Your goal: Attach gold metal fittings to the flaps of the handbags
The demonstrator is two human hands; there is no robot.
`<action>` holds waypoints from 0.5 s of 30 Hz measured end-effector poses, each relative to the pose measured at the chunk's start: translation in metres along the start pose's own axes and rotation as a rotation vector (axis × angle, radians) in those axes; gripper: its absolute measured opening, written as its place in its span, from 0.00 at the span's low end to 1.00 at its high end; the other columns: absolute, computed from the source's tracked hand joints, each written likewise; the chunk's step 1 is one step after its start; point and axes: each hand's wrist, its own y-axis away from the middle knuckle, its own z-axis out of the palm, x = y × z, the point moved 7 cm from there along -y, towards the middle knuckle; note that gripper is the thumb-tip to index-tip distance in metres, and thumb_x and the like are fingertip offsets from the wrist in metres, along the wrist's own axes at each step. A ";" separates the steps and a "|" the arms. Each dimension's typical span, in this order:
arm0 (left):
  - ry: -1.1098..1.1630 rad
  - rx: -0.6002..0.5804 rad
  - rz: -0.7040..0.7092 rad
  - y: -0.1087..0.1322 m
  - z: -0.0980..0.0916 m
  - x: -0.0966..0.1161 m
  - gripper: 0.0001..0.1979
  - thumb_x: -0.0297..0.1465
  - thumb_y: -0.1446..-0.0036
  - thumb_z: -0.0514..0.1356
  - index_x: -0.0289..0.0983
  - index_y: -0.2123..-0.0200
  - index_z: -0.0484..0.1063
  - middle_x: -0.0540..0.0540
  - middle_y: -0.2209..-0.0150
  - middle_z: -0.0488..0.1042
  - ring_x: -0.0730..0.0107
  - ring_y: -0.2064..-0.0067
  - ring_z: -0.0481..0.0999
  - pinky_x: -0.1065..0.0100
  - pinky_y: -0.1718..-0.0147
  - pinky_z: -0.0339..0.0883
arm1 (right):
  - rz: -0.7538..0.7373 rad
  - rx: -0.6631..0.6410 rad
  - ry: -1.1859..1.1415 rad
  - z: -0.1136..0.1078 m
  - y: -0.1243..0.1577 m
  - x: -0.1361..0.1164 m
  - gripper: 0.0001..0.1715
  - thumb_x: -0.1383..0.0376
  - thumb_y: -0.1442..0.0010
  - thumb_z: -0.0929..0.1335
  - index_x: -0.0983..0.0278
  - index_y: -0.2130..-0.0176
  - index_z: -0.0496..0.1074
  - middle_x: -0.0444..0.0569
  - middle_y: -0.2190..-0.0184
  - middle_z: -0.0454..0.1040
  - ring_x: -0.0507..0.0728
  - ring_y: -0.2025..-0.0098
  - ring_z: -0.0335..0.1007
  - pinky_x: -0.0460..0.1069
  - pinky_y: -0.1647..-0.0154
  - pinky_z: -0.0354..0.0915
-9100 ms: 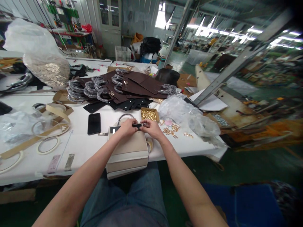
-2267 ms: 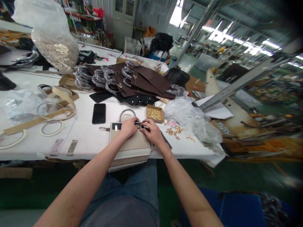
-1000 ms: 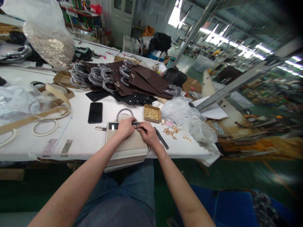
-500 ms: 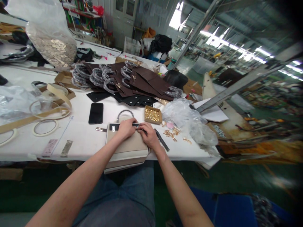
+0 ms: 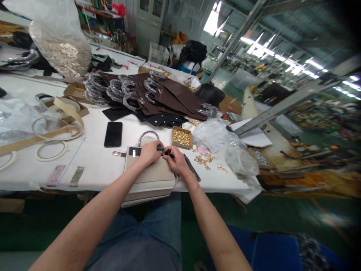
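Note:
A beige handbag [image 5: 152, 171] lies at the table's front edge, its lower part hanging over. Its round handle [image 5: 148, 133], wrapped in clear plastic, points away from me. A dark strap [image 5: 138, 151] with a small metal plate runs across the top of the bag, and a tab with a metal buckle [image 5: 117, 153] sticks out at its left. My left hand [image 5: 150, 152] is closed on the bag's top edge at the strap. Close beside it, my right hand [image 5: 175, 160] pinches the dark strap; its fingertips are partly hidden. A dark strip [image 5: 192, 168] lies right of that hand.
Gold fittings fill a small box [image 5: 182, 137], and loose gold pieces [image 5: 205, 160] lie near it. A phone [image 5: 113, 134], tape rolls [image 5: 51, 151] and a plastic bag [image 5: 225, 145] are around. Dark brown bag panels [image 5: 177, 96] are piled behind.
The view has shifted slightly. Both hands stay at the top of the handbag, with the right fingers moved only a little.

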 end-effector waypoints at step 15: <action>0.061 0.003 0.052 -0.008 0.005 -0.001 0.14 0.24 0.41 0.71 0.40 0.52 0.86 0.44 0.53 0.88 0.57 0.51 0.84 0.65 0.50 0.73 | -0.061 0.029 -0.055 -0.002 0.007 -0.007 0.09 0.66 0.25 0.70 0.58 0.47 0.76 0.53 0.49 0.79 0.66 0.47 0.72 0.60 0.42 0.67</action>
